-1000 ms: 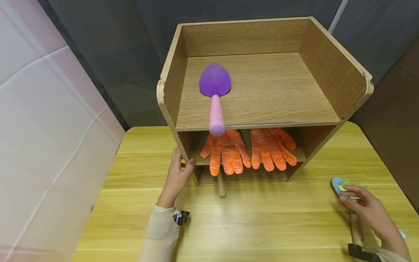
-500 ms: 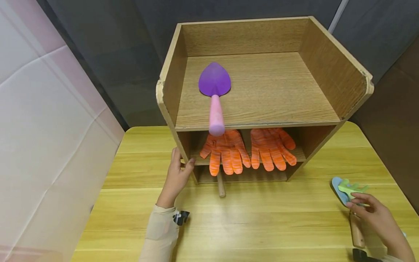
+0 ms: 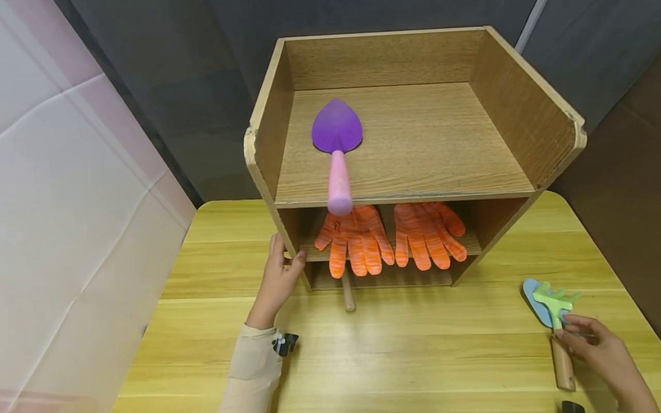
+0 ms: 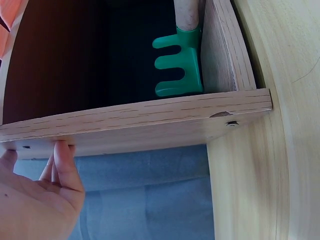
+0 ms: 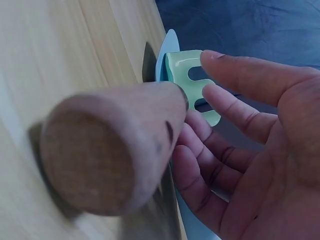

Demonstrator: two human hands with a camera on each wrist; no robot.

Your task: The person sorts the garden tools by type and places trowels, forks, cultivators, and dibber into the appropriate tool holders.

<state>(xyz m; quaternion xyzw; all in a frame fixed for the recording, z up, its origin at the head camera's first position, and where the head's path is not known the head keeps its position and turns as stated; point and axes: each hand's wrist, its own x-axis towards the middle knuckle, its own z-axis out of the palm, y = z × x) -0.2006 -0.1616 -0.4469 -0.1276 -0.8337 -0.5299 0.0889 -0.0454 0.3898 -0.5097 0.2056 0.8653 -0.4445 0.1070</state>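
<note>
In the head view a light green hand rake (image 3: 556,298) lies over a blue blade (image 3: 537,303) at the table's right. Below them is a wooden handle (image 3: 563,367); which tool it belongs to I cannot tell. My right hand (image 3: 604,347) is beside the rake's neck, fingers loosely bent; the right wrist view shows no grip. My left hand (image 3: 276,284) rests against the left side of the wooden shelf (image 3: 413,143), its fingertips on the outer panel. A dark green hand rake (image 4: 185,65) lies in the bottom compartment, its handle (image 3: 349,292) sticking out in front.
On the top shelf sits a purple trowel (image 3: 337,126), its pink handle jutting past the front edge. Two orange gloves (image 3: 358,244) hang over the middle shelf's edge. The shelf unit stands on the wooden table (image 3: 413,355), with a white panel (image 3: 77,229) at the left.
My right hand has moved from the light green rake's head down and right toward its neck, uncovering the rake's tines. My left hand has stayed on the shelf's side.
</note>
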